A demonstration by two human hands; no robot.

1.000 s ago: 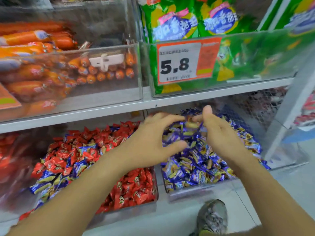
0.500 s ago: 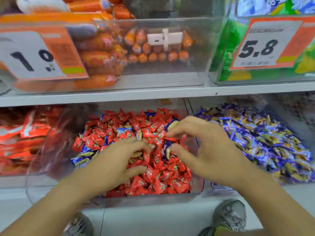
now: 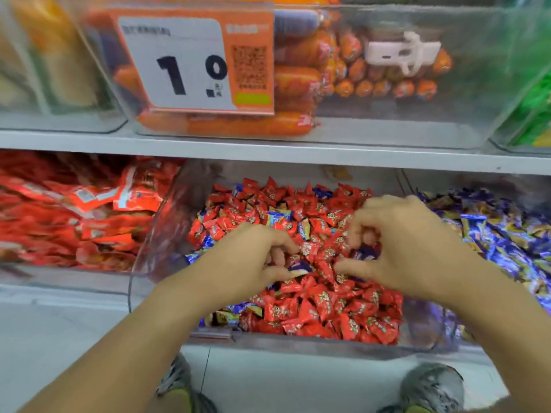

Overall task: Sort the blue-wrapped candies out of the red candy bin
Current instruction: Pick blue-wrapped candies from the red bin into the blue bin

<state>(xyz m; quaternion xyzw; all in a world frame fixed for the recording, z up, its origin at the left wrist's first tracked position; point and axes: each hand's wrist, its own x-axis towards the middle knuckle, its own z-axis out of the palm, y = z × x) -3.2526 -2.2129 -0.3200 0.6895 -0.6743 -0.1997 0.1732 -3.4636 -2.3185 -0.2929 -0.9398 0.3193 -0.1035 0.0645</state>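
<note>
1. Both my hands are down in the red candy bin (image 3: 167, 234), a clear tub on the lower shelf (image 3: 268, 158), mid-run, w/ its front wall at the shelf's front edge. Low and close because the blue ones are buried in the red heap and I have to dig.
2. Left hand (image 3: 253, 260): fingers curled, thumb and forefinger closing on a blue-wrapped candy (image 3: 299, 267) at the fingertips. Looks pinched, tho blur makes it hard to be sure it's off the pile.
3. Right hand (image 3: 408, 248): fingers hooked down, thumb out to the side, another blue piece (image 3: 365, 254) caught betw. thumb and fingers. I judge it held.
4. Hands are apart, red candies (image 3: 322, 311) showing betw. them.
5. More blue strays: several toward the bin's back edge (image 3: 278, 216), a cluster at the front-left corner (image 3: 235, 311), some along the left wall. Plenty left to sort.
6. Blue candy bin (image 3: 504, 239) sits just beside, on the right, so I judge the carry is short; right hand is nearer to it.
7. Red packets fill the bin (image 3: 74, 210) to the left.
</note>
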